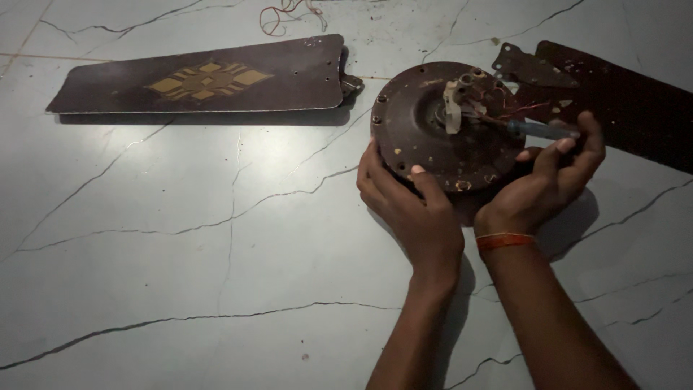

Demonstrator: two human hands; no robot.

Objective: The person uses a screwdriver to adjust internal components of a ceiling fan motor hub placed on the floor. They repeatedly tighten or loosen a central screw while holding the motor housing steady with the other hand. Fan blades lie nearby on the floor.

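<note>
The fan motor (439,126), a round dark metal disc with rust spots and bolts around its rim, sits just right of the frame's centre on the pale marble floor (180,274). The left hand (408,206) curls around its lower left edge, thumb lying on the top face, steadying it. The right hand (552,180) is closed around a screwdriver (541,130) with a bluish handle, its shaft pointing left into the open middle of the motor, where a whitish plastic connector block (453,105) and thin red wires (505,112) show.

As far as can be judged, the dismantling is well along: one blade (202,79), flat, dark brown, with a gold diamond pattern, lies loose at the upper left, apart from the motor. A second dark blade (628,108) with its metal bracket (527,68) lies at the upper right, partly behind the motor; whether it is fastened or not cannot be told. The motor housing looks closed, with rim bolts in place, so the inner work seems left to do.

A tangle of red wire (278,18) lies at the top edge. The floor is smooth, glossy, crossed by dark crack-like veins
</note>
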